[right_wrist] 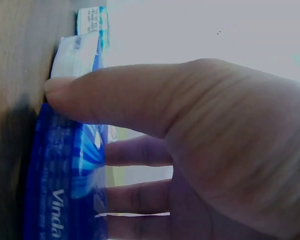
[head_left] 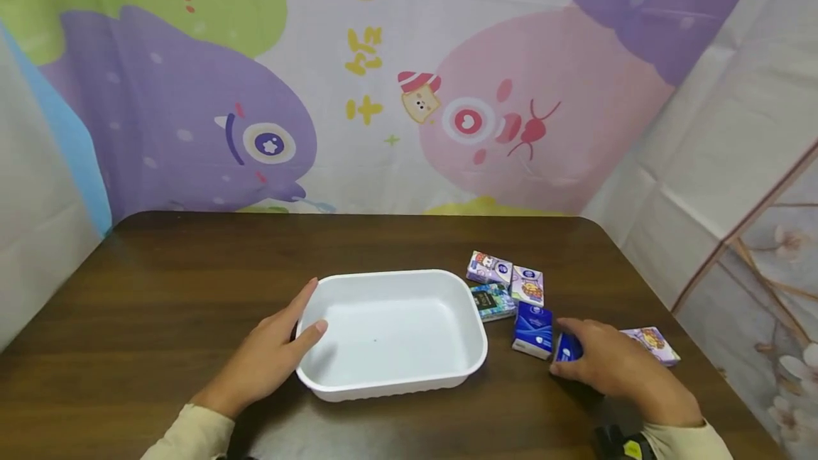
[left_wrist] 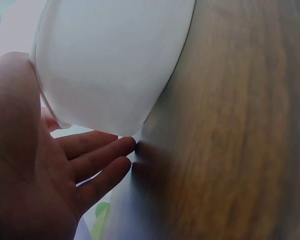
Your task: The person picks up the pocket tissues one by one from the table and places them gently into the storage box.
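A white plastic tray (head_left: 391, 336) sits on the table. My left hand (head_left: 265, 353) holds its left end, the thumb over the rim and the other fingers along the outside wall. In the left wrist view these fingers (left_wrist: 102, 152) reach beneath the tray's outer side. At the right, my right hand (head_left: 616, 364) grips a blue tissue pack (head_left: 566, 348) between thumb and fingers, covering much of it. "Vinda" is printed on that pack (right_wrist: 60, 175) in the right wrist view. Another blue tissue pack (head_left: 533, 330) lies just left of the hand.
Between the tray and the right hand lie a green-blue tissue pack (head_left: 493, 302) and two purple-and-white packs, one farther back (head_left: 489, 268) and one beside it (head_left: 527, 285). A further purple pack (head_left: 652, 345) lies right of my right hand. Printed cloth hangs behind the table (head_left: 192, 261).
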A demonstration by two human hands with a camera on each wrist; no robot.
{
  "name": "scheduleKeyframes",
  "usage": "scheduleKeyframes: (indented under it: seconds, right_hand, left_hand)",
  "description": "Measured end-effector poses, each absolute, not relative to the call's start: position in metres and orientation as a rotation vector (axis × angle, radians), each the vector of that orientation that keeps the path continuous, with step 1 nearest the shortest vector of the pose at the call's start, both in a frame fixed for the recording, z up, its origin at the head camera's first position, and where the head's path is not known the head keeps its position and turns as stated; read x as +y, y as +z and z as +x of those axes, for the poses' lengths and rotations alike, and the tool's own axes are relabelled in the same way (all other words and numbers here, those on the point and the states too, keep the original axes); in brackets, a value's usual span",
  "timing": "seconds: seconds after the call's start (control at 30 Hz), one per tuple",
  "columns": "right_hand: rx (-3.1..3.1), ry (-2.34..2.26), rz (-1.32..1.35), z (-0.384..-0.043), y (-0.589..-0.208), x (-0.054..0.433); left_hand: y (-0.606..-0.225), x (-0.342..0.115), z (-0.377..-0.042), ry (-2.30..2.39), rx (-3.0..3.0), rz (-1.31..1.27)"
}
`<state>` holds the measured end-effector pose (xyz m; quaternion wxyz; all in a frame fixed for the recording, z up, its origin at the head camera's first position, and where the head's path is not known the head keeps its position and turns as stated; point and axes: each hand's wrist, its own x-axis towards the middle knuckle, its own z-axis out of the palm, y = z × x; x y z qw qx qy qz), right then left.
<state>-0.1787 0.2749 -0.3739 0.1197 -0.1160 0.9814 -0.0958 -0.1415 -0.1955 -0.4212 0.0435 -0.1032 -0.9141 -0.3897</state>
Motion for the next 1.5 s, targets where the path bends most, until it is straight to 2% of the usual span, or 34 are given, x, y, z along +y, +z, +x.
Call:
scheduleKeyframes:
  seconds: [0.47, 1.5]
  right_hand:
    - [2.919, -0.333, -0.41, -0.172, -0.371, 0.289]
    - [2.924, -0.385, -0.29, -0.169, -0.372, 0.297]
  left_hand:
    - [-0.421, -0.194, -0.142, -1.182, -2.795, -0.295]
    - [-0.422, -0.195, -0.145, -1.22, -2.819, -0.26]
